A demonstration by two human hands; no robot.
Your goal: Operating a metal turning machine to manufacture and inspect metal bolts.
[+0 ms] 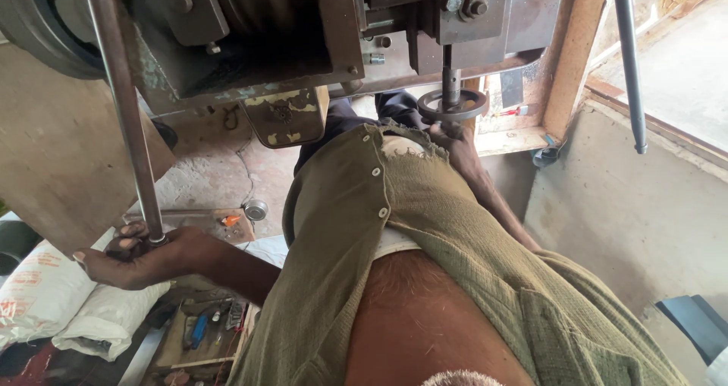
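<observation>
Left hand (140,257) wrapped around the lower end of a long steel lever rod (125,120), fingers curled tight about it, thumb tucked under. Rod slanting up and slightly left from the fist to the top edge of the view, crossing in front of a heavy grey machine body (250,45). Right hand (455,139) reaching forward past an olive-green button shirt (402,227), resting against the near rim of a small round handwheel (453,105); cannot tell how tightly closed, since the fingers sit mostly hidden behind shirt and wheel. Handwheel mounted on a short vertical shaft under a bolted metal block (470,7) at the front of the machine. Large dark pulley wheel (38,29) at upper left, partly cut off. Worn plate with peeling yellowish paint (287,117) hanging below the machine, between the two hands. White sacks (53,295) lying low at left, just beneath the left fist. Small orange-tipped tool (230,220) and a round metal tin (255,209) on a ledge near the left wrist. Tray of hand tools (205,329) further down. Second dark rod (629,60) hanging at far right, well apart from both hands, beside a concrete wall (644,219)
</observation>
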